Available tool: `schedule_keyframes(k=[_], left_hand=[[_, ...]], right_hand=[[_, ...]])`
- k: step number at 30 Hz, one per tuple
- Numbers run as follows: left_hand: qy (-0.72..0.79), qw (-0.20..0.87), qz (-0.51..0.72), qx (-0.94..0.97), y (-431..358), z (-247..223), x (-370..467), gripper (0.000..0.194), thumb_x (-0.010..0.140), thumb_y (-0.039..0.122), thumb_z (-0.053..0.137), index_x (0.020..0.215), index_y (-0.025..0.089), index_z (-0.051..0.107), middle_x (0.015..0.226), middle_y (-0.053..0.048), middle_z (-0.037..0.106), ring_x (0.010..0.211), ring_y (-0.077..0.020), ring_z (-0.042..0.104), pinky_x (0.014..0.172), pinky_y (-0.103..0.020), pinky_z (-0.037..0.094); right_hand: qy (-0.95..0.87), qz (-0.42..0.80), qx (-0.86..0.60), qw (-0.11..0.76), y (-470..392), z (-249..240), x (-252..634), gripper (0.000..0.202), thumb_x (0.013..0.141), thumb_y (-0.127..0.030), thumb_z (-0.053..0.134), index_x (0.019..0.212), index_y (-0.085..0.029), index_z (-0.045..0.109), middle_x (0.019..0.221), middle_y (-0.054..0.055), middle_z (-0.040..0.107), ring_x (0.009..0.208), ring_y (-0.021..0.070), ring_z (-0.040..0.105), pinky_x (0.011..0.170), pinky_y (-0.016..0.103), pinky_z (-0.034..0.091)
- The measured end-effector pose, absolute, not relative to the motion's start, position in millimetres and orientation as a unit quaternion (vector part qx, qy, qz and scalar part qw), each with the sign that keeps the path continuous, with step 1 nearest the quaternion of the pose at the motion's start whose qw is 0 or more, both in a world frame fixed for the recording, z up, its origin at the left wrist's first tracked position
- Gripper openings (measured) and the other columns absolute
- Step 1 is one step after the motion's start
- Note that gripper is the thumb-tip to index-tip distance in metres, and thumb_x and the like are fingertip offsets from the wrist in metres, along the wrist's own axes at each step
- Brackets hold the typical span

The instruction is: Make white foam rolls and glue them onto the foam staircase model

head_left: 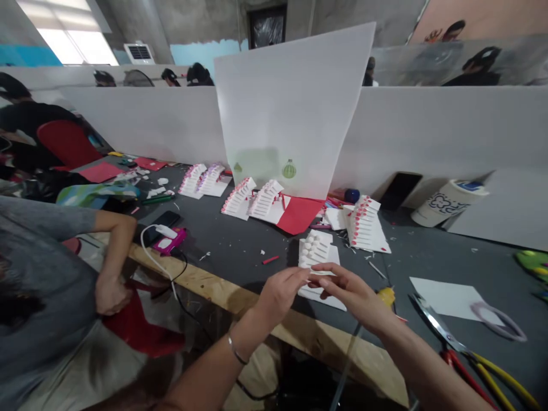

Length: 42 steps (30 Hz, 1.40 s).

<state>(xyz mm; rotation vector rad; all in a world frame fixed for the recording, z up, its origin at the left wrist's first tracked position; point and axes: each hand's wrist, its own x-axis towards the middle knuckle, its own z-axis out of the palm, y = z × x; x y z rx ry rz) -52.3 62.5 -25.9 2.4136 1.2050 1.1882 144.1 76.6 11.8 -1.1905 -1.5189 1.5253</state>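
My left hand [280, 291] and my right hand [353, 291] meet at the fingertips above the desk's near edge. The fingers of both are closed in a pinch, and whatever lies between them is too small and too covered to name. Just behind and below them is a white paper craft piece [314, 248] with rows of round white heads on thin strips, partly hidden by my hands. A yellow object [386, 295] sits beside my right wrist.
Finished-looking white pieces with red tips [363, 225] stand behind. Large scissors [449, 337] lie right, near white paper [449, 297] and a tape-like ring [499, 321]. A cup [447, 202], phone [400, 191] and red paper [302, 214] are farther back. A co-worker's arm [113, 262] rests left.
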Motion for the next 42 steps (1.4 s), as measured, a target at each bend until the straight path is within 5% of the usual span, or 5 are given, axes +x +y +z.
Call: schedule_keyframes(k=[9, 16, 20, 27, 42], left_hand=[[0.549, 0.001, 0.299, 0.781, 80, -9, -104, 0.05, 0.098, 0.044, 0.03, 0.062, 0.018, 0.055, 0.057, -0.002, 0.056, 0.057, -0.013, 0.053, 0.055, -0.023, 0.035], [0.679, -0.062, 0.208, 0.702, 131, 37, -148, 0.022, 0.09, 0.015, 0.045, 0.101, 0.01, 0.063, 0.1, -0.016, 0.064, 0.096, -0.0246, 0.059, 0.085, -0.035, 0.044], [0.726, -0.177, 0.237, 0.621, 169, 77, -172, 0.059, 0.08, 0.01, 0.057, 0.137, 0.009, 0.043, 0.147, -0.026, 0.032, 0.131, -0.0407, 0.034, 0.1, -0.058, 0.031], [0.577, -0.139, 0.233, 0.77, 135, 43, -77, 0.037, 0.092, 0.036, 0.043, 0.076, 0.017, 0.07, 0.058, -0.005, 0.064, 0.063, -0.0198, 0.059, 0.096, -0.042, 0.038], [0.375, -0.049, 0.126, 0.917, 92, -53, -18, 0.032, 0.087, 0.009, 0.053, 0.111, 0.025, 0.066, 0.119, -0.011, 0.064, 0.114, -0.0241, 0.055, 0.092, -0.039, 0.044]], right_hand=[[-0.658, 0.339, -0.609, 0.286, 46, -14, 205, 0.038, 0.081, -0.057, 0.052, 0.081, -0.024, 0.07, 0.065, 0.004, 0.071, 0.053, 0.0171, 0.062, 0.05, 0.026, 0.05], [-0.69, 0.159, -0.624, 0.33, 22, -41, 265, 0.032, 0.085, -0.042, 0.05, 0.105, -0.025, 0.068, 0.103, 0.007, 0.074, 0.09, 0.0237, 0.07, 0.076, 0.032, 0.056], [-0.648, 0.029, -0.69, 0.322, 25, -45, 328, 0.039, 0.088, -0.038, 0.043, 0.116, -0.021, 0.063, 0.116, 0.013, 0.068, 0.099, 0.0266, 0.066, 0.08, 0.038, 0.053], [-0.643, 0.006, -0.743, 0.187, 80, -64, 417, 0.037, 0.082, -0.022, 0.04, 0.103, -0.019, 0.069, 0.105, 0.015, 0.071, 0.091, 0.0284, 0.067, 0.079, 0.04, 0.05], [-0.538, 0.059, -0.769, 0.34, 144, -10, 419, 0.02, 0.085, -0.037, 0.048, 0.084, -0.018, 0.055, 0.078, 0.015, 0.065, 0.066, 0.0198, 0.057, 0.06, 0.034, 0.04]])
